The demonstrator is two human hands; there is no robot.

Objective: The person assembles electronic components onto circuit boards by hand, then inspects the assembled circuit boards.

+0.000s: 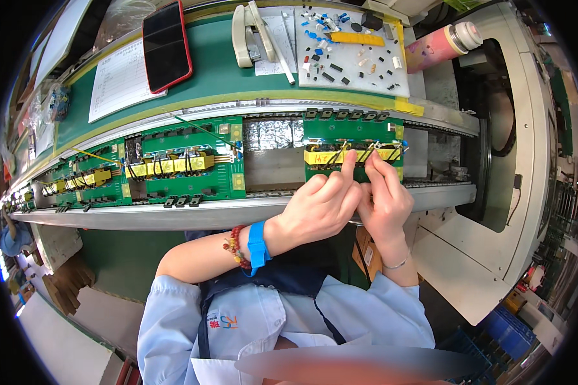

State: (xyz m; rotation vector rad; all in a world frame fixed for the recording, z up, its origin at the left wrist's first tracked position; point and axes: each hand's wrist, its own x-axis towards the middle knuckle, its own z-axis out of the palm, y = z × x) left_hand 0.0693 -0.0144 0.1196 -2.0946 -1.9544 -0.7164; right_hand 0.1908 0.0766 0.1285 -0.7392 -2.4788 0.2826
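Both my hands work at the near side of a green circuit board [315, 131] on the conveyor rail. My left hand [321, 202] stretches its index finger onto the row of yellow-wrapped parts [318, 157] along the board's middle; its other fingers are curled, and its thumb is hidden. My right hand [385, 202] has thumb and index finger pinched together at the same yellow row, near its right part. Whatever sits between those fingertips is too small to name. Dark leads cross the yellow row, and black components [340, 115] line the board's far edge.
Further boards [228, 179] with yellow parts sit leftward along the metal rail [270, 208]. Behind it lie a phone [167, 48], a stapler [241, 38], a pen [282, 64] and a white foam pad [366, 80] with loose components. A pink bottle [433, 48] lies near a machine [533, 160] at right.
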